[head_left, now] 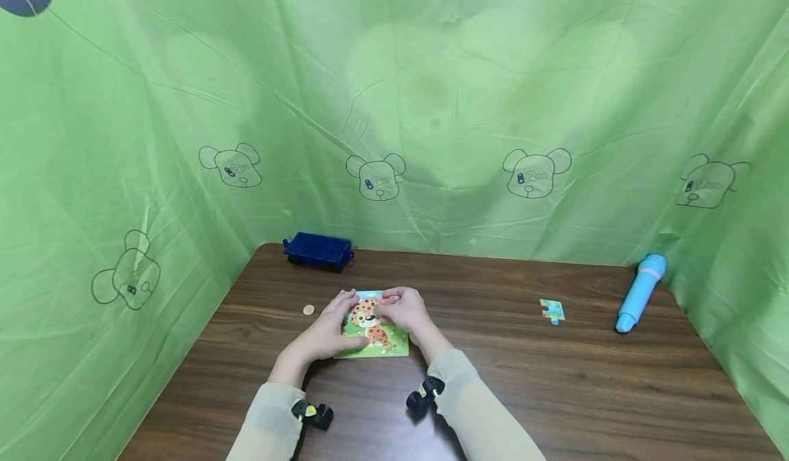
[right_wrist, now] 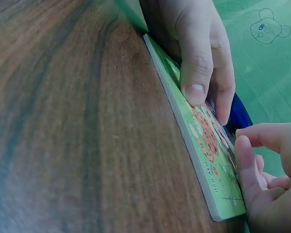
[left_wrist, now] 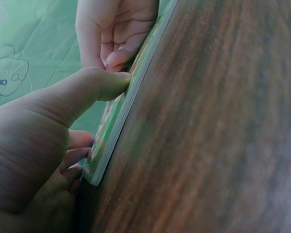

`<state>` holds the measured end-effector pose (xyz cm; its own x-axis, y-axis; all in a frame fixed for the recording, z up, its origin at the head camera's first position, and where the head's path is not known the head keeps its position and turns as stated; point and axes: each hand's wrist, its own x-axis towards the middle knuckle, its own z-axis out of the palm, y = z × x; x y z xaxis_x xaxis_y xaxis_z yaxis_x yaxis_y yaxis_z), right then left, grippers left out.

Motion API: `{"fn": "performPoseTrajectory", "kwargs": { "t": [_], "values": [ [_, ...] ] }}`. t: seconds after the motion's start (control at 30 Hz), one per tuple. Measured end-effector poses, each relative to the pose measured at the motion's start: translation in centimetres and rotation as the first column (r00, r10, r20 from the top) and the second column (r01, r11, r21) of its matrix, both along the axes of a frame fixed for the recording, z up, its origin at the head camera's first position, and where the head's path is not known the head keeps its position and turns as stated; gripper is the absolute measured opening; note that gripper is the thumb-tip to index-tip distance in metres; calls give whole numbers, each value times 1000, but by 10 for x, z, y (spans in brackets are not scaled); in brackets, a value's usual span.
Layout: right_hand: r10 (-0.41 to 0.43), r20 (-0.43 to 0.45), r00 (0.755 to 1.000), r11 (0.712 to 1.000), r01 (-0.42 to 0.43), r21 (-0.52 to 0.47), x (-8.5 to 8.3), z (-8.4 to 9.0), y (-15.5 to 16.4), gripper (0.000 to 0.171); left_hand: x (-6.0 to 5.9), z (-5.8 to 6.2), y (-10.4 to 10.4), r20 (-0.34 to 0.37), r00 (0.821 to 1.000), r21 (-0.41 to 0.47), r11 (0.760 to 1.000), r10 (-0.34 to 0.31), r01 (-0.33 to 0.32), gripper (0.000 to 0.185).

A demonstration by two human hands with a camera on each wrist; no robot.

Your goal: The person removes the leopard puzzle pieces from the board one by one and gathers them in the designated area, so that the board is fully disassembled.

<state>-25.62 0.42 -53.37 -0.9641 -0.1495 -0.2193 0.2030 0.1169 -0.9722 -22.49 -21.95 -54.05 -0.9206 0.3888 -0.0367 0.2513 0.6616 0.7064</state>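
A square picture puzzle (head_left: 392, 343) with a spotted cartoon leopard on green lies flat on the table. My left hand (head_left: 327, 331) rests over its left side. In the left wrist view, the left thumb (left_wrist: 114, 83) touches the picture and the other fingertips meet the edge farther off. Over the puzzle's upper right is my right hand (head_left: 407, 310). The right wrist view shows its thumb and index fingertip (right_wrist: 241, 133) close together beside the board; whether a piece is between them is hidden.
One loose puzzle piece (head_left: 553, 311) lies to the right, with a light-blue cylindrical toy (head_left: 641, 293) beyond it. A dark-blue toy wagon (head_left: 318, 251) stands at the back left. Near the left fingers is a small round tan disc (head_left: 309, 309). Green cloth (head_left: 431, 105) surrounds the wooden table.
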Motion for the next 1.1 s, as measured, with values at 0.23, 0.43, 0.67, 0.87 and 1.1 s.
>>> {"fn": "performPoseTrajectory", "kwargs": {
  "t": [0.23, 0.43, 0.67, 0.87, 1.1],
  "values": [
    [-6, -16, 1000, 1000, 6, 7, 0, -4, 1, 41, 0, 0, 0, 1, 1000, -6, 1000, 1, -1, 103],
    [-13, -61, 998, 999, 16, 42, 0, -7, 0, 41, 1, -1, -1, 1, 1000, -13, 1000, -1, 1, 102],
    [-5, -107, 994, 998, 11, 57, 1, -7, 1, 33, 0, 0, 0, -4, 1000, -12, 1000, -5, 5, 102],
    [2, -115, 993, 999, 3, 47, 1, -8, 3, 30, 0, 0, 1, -7, 1000, -22, 1000, -2, 1, 102],
    [7, -128, 992, 1000, -4, 26, 1, -10, 2, 40, 1, -1, 1, -1, 1000, -25, 1000, 5, -5, 102]
  ]
}}
